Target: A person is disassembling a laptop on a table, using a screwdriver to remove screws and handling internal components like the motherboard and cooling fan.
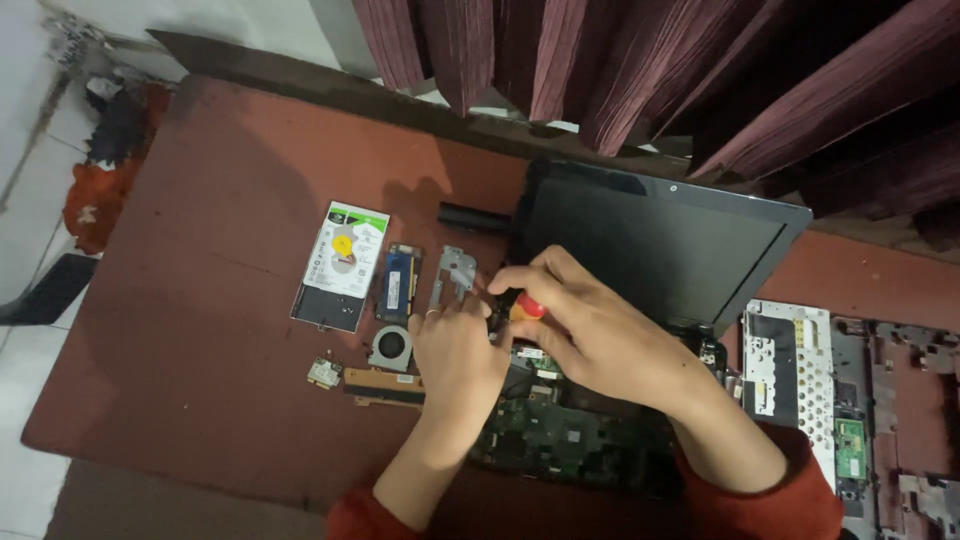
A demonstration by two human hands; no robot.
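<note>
Head cam: right hand (590,325) fingers clamped on the red-handled screwdriver (522,306), left hand (455,345) fingers curled together beside it, both over the green motherboard (560,435). Imo a tip slip could gouge the board; loose fan (391,346) etc sit just left.

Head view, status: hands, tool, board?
Right hand gripping red-handled screwdriver. Left hand steadying beside it. Green circuit board beneath, partly hidden by hands.
</note>
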